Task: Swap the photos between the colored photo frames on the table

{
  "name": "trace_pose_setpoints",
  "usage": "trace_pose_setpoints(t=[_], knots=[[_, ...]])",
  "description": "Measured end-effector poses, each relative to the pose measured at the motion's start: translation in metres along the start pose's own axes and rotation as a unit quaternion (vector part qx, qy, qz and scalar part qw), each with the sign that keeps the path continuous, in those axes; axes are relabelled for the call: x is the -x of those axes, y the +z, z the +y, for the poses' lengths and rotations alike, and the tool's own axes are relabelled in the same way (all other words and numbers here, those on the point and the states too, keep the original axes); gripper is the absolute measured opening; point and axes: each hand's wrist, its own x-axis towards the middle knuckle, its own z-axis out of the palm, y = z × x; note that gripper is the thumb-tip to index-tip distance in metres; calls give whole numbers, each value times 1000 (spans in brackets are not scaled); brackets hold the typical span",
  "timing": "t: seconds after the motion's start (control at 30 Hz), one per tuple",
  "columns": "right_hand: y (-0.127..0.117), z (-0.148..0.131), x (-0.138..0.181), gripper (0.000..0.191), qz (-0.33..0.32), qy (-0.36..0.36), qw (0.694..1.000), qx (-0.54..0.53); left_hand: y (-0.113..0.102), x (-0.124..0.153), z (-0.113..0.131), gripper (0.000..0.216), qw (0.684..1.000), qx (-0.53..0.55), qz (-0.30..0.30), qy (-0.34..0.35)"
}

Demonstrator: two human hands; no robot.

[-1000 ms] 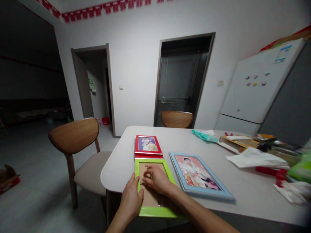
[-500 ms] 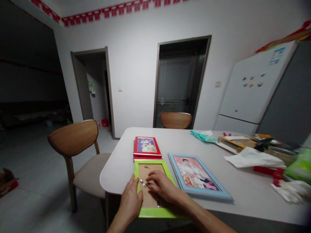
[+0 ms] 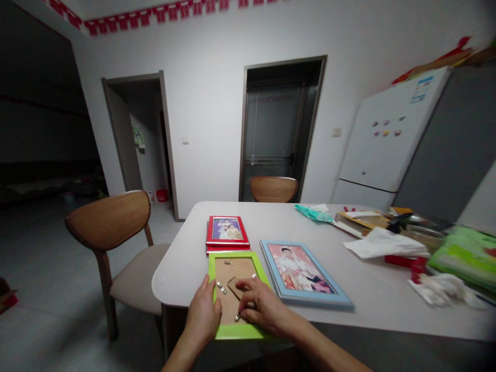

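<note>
A lime-green picture frame [image 3: 237, 332] lies face down at the table's near edge, its brown backing board [image 3: 227, 279] showing. Small metal clips [image 3: 221, 288] sit around the board's margin. My left hand [image 3: 204, 310] grips the frame's left side, thumb on top. Over the board, my right hand [image 3: 261, 307] has its fingers bent and pinched at a dark-edged flap [image 3: 234, 287] in the backing; the fingertips partly hide it. Beyond the green frame is a stack of red picture frames [image 3: 228, 230]. To the right lies a light blue picture frame [image 3: 306, 274] with a photo.
The white table [image 3: 287, 222] has a teal-and-white packet [image 3: 314, 213], white paper [image 3: 383, 244], white gloves [image 3: 445, 290] and a green package [image 3: 465, 256] towards its right. Wooden chairs stand at the left [image 3: 110, 219] and far side [image 3: 273, 189].
My right hand has shifted down the board and its fingers have drawn together; the flap's dark edge now shows. My left hand keeps its hold. The whole view has moved slightly.
</note>
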Motion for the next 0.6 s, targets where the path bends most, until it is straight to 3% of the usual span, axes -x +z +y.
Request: trace_pose_setpoints(t=[0.13,0.27,0.5,0.6], knots=[[1,2,1,13,31,-9,999,-2,2,-1,1,48,1000,-8,1,1],[2,6,1,34,96,52,994,31,1,0,3,47,1000,-21,4,13],[3,6,-11,41,116,90,987,58,0,0,2,48,1000,-10,-4,15],[-4,3,-12,39,119,97,986,62,-1,-4,5,46,998,60,22,19]])
